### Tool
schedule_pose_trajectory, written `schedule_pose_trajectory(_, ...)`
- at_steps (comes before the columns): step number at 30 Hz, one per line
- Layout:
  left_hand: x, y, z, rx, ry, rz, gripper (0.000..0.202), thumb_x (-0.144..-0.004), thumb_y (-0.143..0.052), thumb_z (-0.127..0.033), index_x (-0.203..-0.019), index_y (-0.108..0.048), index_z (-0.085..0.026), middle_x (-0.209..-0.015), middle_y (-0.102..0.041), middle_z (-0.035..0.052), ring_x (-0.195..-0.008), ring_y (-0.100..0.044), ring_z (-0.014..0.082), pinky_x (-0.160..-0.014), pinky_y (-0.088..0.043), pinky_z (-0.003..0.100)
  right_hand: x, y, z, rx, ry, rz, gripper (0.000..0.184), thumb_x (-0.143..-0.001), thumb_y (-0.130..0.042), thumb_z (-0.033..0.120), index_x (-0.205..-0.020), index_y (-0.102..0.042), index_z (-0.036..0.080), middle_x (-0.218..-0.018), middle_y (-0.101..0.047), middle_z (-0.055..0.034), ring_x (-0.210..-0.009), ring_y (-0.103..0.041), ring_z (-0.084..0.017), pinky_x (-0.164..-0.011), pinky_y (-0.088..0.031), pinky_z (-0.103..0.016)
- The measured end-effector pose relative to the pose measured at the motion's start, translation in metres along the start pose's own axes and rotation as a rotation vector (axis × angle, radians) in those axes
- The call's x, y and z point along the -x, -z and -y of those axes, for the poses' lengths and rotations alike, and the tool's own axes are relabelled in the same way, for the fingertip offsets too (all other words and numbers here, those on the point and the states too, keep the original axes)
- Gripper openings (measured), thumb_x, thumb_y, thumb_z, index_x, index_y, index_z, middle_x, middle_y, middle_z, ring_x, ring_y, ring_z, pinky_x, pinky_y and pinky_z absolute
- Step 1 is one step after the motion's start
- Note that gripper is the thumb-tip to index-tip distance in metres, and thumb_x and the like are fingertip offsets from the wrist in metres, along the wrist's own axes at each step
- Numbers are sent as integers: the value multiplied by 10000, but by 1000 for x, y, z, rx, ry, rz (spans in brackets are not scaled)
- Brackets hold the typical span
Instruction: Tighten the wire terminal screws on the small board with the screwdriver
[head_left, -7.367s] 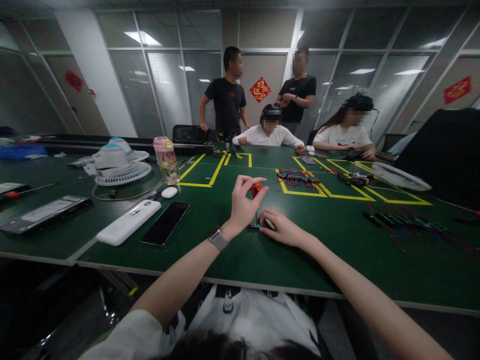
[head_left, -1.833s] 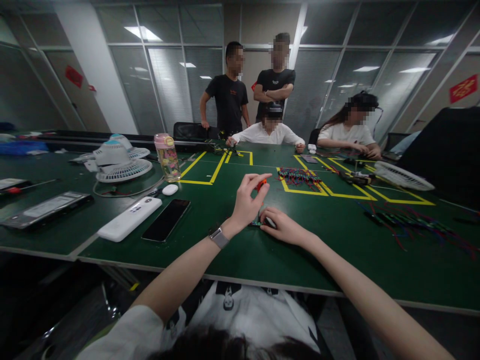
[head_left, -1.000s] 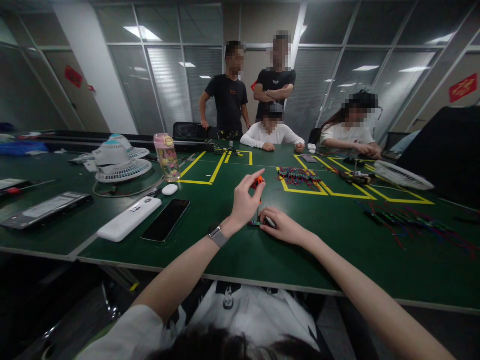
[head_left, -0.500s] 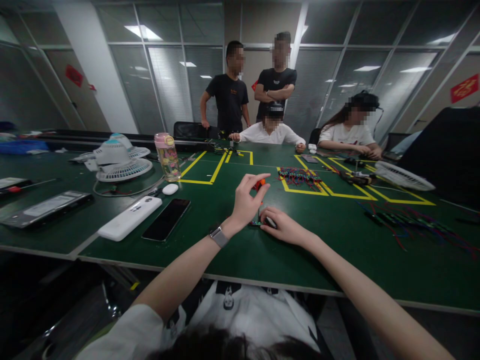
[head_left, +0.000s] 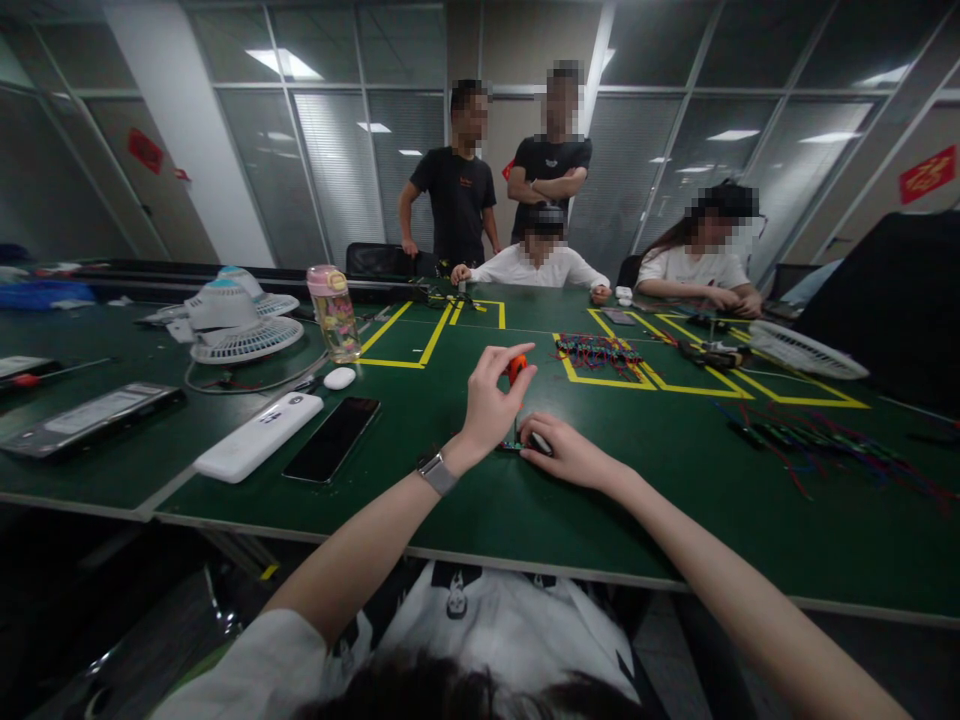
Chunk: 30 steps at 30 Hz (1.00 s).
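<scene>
Red signs [head_left: 928, 175]: three; the right one's gold character, blurred, looks like 福
Black shirts [head_left: 457, 200]: two, chest print too small to read
My left hand [head_left: 491, 405]: pinching one orange screwdriver [head_left: 517, 370], shaft down at the board
Board [head_left: 510, 447]: one, flat on the table [head_left: 450, 520]
My right hand [head_left: 566, 450]: curled round a dark piece [head_left: 540, 445], beside the board
Wired boards [head_left: 600, 358]: two heaps
Bottle [head_left: 334, 315]: one

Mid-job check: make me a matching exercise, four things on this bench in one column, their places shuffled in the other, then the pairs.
1. orange-handled tool
2. small circuit board
3. black phone
4. pink-lidded bottle

A. flat beside the white device
B. in the left hand
C. between a white fan and yellow tape
D. beside the right hand

Pairs: 1-B, 2-D, 3-A, 4-C
</scene>
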<state>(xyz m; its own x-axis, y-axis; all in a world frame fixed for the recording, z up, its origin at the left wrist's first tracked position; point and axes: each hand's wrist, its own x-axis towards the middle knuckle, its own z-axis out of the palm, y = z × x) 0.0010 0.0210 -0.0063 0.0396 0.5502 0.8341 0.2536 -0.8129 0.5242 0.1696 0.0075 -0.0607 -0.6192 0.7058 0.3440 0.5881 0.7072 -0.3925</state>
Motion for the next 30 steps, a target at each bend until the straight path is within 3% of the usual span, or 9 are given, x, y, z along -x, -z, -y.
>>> schedule_pose_trajectory(3,0,2,-3,-27,-8,-19,161,-881,-620,-240,-1027,-681,-207,-902,-559,26,-820,-554,138,-798,-473,264,0,0,-1,2,1,0,47,-859,-598,160,-883,-568,186,-956,-595,-68,-892,-560,-213,-828,-474,-360)
schedule_pose_trajectory(9,1,1,0,94,4,36,310,-988,-385,-215,-1208,-603,-216,-1093,-626,67,-1002,-596,160,-898,-469,304,-1,0,-1,-7,7,-1,37,-864,-596,168,-879,-571,190,-965,-600,-72,-902,-565,-214,-834,-477,-364)
schedule_pose_trajectory(17,0,2,-4,-6,-20,-30,169,-904,-577,-234,-1032,-681,-197,-916,-584,35,-853,-570,146,-817,-474,275,0,-1,-2,10,-2,1,54,-857,-602,159,-882,-567,191,-963,-600,-67,-910,-562,-217,-843,-472,-364)
schedule_pose_trajectory(24,2,1,1,118,-6,78,333,-993,-368,-223,-1254,-575,-219,-1148,-651,69,-1066,-607,174,-947,-465,332,-1,-2,-2,1,10,-1,52,-861,-596,155,-884,-568,192,-965,-602,-66,-900,-565,-211,-837,-475,-358)
schedule_pose_trajectory(30,1,1,-3,18,-34,9,212,-919,-554,-225,-1105,-655,-209,-976,-637,43,-905,-603,155,-849,-482,285,0,-2,-2,11,7,0,52,-864,-593,159,-878,-559,195,-952,-597,-62,-889,-562,-210,-826,-476,-353)
